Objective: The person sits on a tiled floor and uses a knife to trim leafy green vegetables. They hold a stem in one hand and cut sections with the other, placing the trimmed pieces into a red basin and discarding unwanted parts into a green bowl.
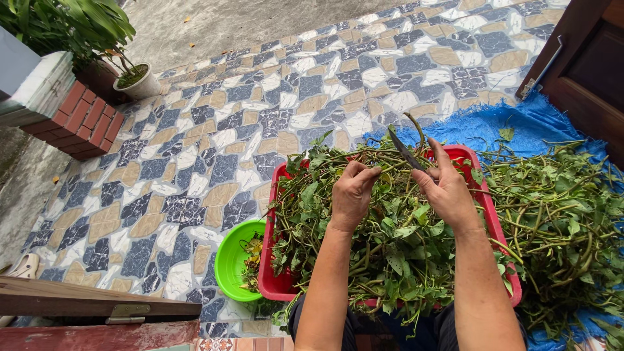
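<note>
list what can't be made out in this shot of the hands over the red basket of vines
- Head view: red basket inside, buried under leafy vines.
- Knife handle, hidden inside the right hand.
- Left hand fingertips, curled around a stem, pinch point hidden.
- Green bowl contents, partly behind the basket wall.
- Vine pile on the blue sheet, cut off by the right edge.

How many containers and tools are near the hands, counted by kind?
Red basket of leafy stems: 1
Green bowl: 1
White plant pot: 1
Knife, held in the right hand: 1
Total: 4
The left hand pinches a green stem.
</note>
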